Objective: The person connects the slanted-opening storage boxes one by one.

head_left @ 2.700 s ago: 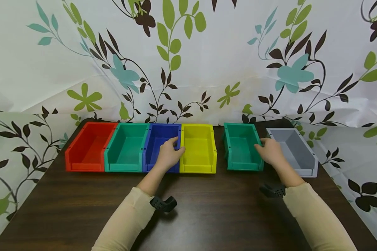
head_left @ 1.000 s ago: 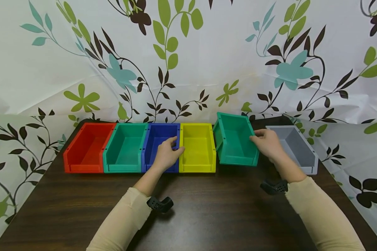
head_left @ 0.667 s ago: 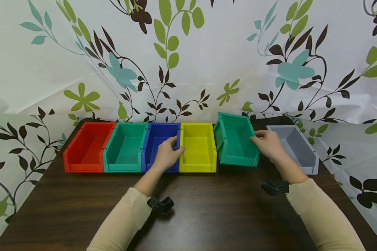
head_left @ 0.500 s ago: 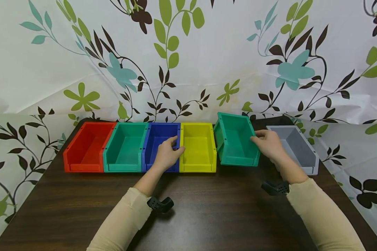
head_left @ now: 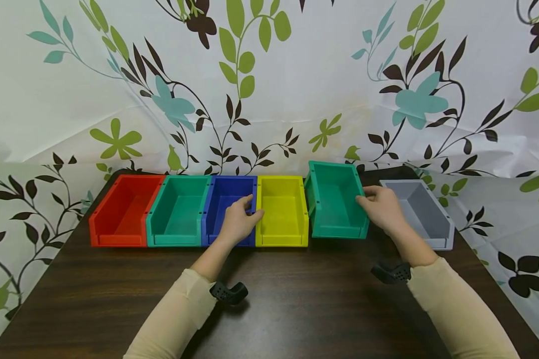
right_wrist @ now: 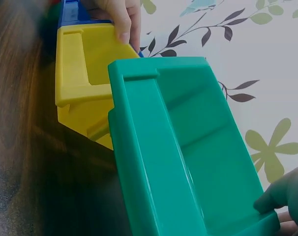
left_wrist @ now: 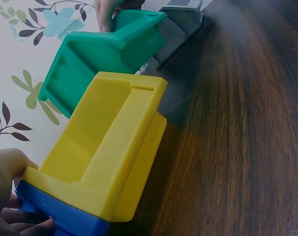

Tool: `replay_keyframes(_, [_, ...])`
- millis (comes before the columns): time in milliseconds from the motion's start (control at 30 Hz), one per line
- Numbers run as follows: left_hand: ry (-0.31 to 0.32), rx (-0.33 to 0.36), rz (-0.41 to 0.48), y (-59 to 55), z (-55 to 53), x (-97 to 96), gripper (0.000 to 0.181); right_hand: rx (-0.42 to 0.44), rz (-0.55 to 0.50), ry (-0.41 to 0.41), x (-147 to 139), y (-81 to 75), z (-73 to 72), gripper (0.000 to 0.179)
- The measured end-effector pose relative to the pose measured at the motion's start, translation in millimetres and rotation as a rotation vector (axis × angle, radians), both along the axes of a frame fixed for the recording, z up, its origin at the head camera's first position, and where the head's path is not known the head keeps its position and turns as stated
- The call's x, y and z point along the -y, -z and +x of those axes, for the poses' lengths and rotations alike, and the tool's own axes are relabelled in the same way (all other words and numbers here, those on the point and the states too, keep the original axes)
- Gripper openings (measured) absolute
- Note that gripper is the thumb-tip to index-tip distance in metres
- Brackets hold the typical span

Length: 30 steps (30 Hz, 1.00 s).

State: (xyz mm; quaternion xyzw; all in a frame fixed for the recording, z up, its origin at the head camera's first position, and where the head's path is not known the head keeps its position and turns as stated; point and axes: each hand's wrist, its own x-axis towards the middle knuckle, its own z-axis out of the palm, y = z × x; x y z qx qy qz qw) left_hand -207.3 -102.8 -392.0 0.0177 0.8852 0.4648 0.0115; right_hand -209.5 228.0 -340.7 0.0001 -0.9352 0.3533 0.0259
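Hanging tilted near the far edge of the table, beside the yellow bin, the green bin is pinched at its right wall by the right hand; the left hand pinches the yellow bin's wall against the blue bin; a second green bin and a red bin stand farther left, a grey bin by the far right corner

Tilted green bin beside yellow bin

Bins are red, green, blue, yellow and grey, the table streaky brown, the backdrop leafy white.
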Motion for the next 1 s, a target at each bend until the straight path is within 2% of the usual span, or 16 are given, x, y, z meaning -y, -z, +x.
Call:
replay_keyframes(167, [0.002,0.004,0.0,0.8,0.3,-0.2,0.06,-0.068,0.09,0.0,5,-0.8,1.5,0.043])
replay_keyframes(367, [0.005,-0.013,-0.003,1.4,-0.1,0.1,0.059,-0.086,0.113,-0.008,8,0.4,2.8,0.044])
replay_keyframes(500, [0.005,-0.02,-0.01,1.5,-0.2,0.9,0.06,-0.056,0.171,-0.035,13,-0.6,1.5,0.065])
replay_keyframes(633, [0.0,-0.015,-0.016,1.0,-0.4,1.2,0.059,0.036,0.25,-0.052,27,-2.0,1.2,0.101])
replay_keyframes(733, [-0.002,-0.013,-0.014,1.0,-0.3,0.9,0.059,0.079,0.311,-0.039,39,-2.8,0.8,0.116])
replay_keyframes(900, [-0.002,-0.01,-0.013,1.2,-0.2,0.5,0.06,0.072,0.359,-0.037,47,-1.4,-2.5,0.122])
replay_keyframes(1000, [-0.003,-0.011,-0.017,0.5,-0.3,0.3,0.06,0.033,0.367,-0.113,48,-1.0,-5.8,0.113])
